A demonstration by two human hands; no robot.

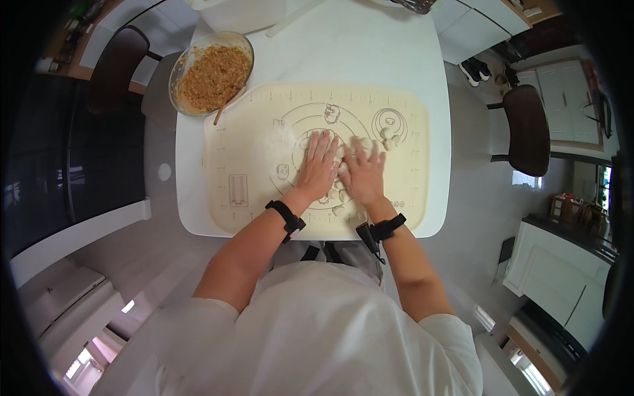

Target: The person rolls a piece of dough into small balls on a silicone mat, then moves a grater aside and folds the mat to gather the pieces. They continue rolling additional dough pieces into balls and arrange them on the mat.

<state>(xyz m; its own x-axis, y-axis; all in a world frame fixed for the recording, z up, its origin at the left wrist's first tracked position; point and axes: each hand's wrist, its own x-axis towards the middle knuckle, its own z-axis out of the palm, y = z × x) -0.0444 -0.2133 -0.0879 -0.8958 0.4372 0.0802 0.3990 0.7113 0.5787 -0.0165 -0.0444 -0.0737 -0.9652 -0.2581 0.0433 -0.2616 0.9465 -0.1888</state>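
Observation:
My left hand (pixel 319 166) lies palm down over the middle of a cream pastry mat (pixel 247 148), its fingers pointing away from me. Beside it my right hand (pixel 364 173) is palm down with its fingers spread, over or against several small dough pieces. More pieces of pale dough (pixel 339 210) lie between and below the hands, and a small group of dough pieces (pixel 390 143) sits to the right, on a printed circle. What lies under my palms is hidden. Neither hand visibly grips anything.
A glass bowl (pixel 172 94) of minced filling (pixel 213 76) with a wooden utensil (pixel 220 114) stands at the mat's upper left corner. A white container (pixel 240 15) and a pale rod (pixel 294 19) are at the table's far side. Dark chairs (pixel 527 131) flank the white table (pixel 376 59).

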